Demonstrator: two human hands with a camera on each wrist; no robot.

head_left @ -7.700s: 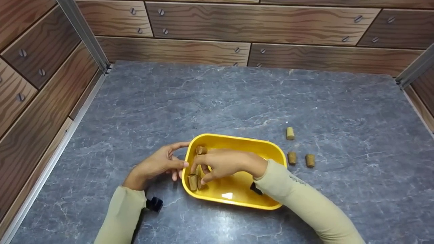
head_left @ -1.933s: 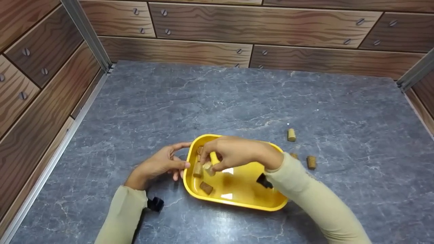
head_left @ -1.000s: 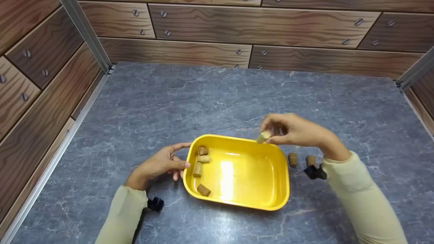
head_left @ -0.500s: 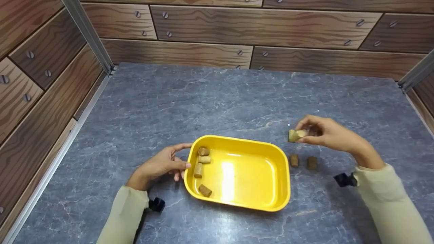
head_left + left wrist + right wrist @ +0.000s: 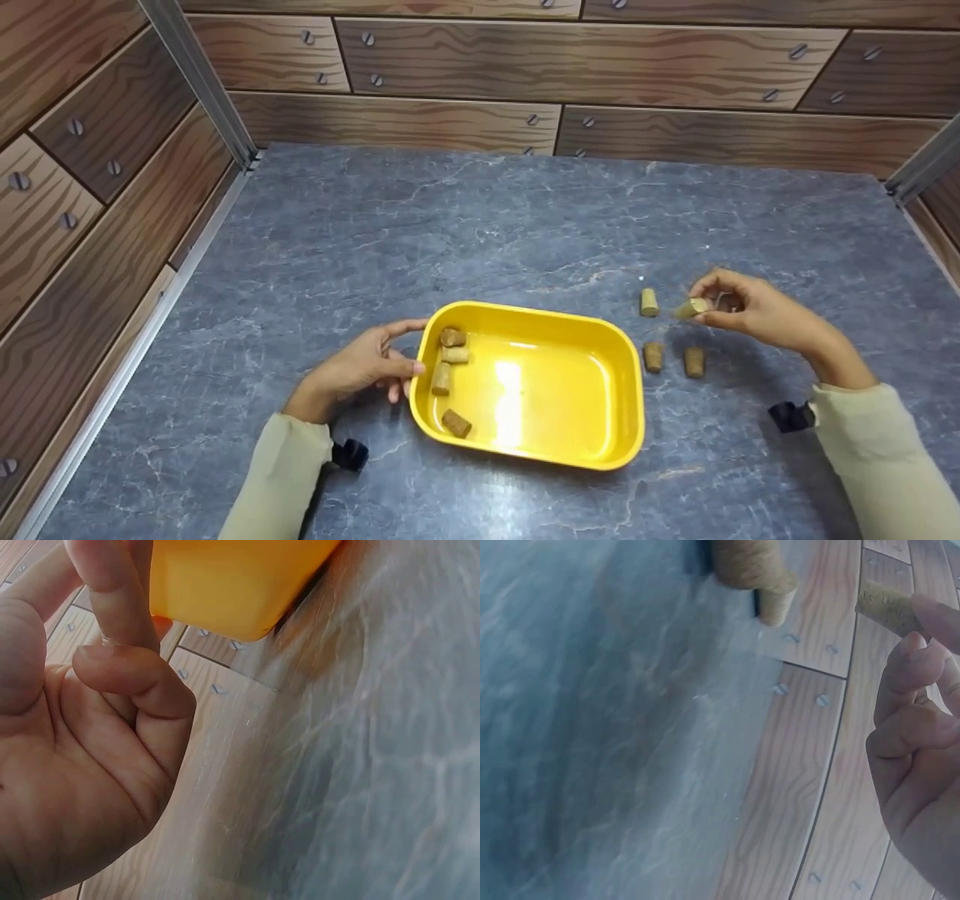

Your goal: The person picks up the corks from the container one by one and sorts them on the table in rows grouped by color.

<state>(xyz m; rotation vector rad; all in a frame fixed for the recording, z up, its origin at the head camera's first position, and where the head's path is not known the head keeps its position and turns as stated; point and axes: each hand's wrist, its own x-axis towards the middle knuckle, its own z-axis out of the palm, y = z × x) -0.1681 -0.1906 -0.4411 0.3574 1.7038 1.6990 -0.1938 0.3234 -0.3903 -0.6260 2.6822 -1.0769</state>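
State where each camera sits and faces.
Head: worn on the head, facing forward and down at the yellow tray; left hand, right hand and both sleeves show.
Left wrist: worn there, facing past the left hand to the tray's outside; only that hand shows.
Right wrist: worn there, facing the right hand and its pinched cork; only that hand shows.
Head and right wrist share that cork.

A tray (image 5: 555, 397) on the surface (image 5: 450, 240) holds four corks (image 5: 441, 380) along its left edge; three others (image 5: 653, 358) sit past its right edge.
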